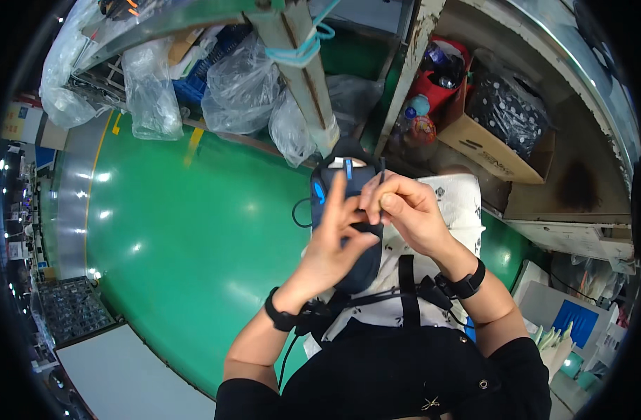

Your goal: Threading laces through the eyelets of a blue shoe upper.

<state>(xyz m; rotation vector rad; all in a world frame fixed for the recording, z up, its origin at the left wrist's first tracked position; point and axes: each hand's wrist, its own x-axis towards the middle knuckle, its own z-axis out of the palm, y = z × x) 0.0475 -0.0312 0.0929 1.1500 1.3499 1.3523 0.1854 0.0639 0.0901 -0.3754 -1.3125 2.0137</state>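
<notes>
Black cloth of the person's top (404, 378) is closest, with 2 bare hands raised close together beyond it. The left hand (341, 241) has its fingers splayed, slightly blurred. Beside it, the right hand (408, 206) pinches a thin dark strip (382, 170) between thumb and fingertips. Beneath both lies a dark item (362, 271) with bright blue patches (319, 191), beside white patterned cloth (460, 199); 1 cardboard box (478, 149) sits farther right.

Bright light left white glare on the glossy green floor (173, 231) toward nine o'clock; the bare left hand (327, 250) was slightly blurred, and straight edges bowed near the dark circular rim.
</notes>
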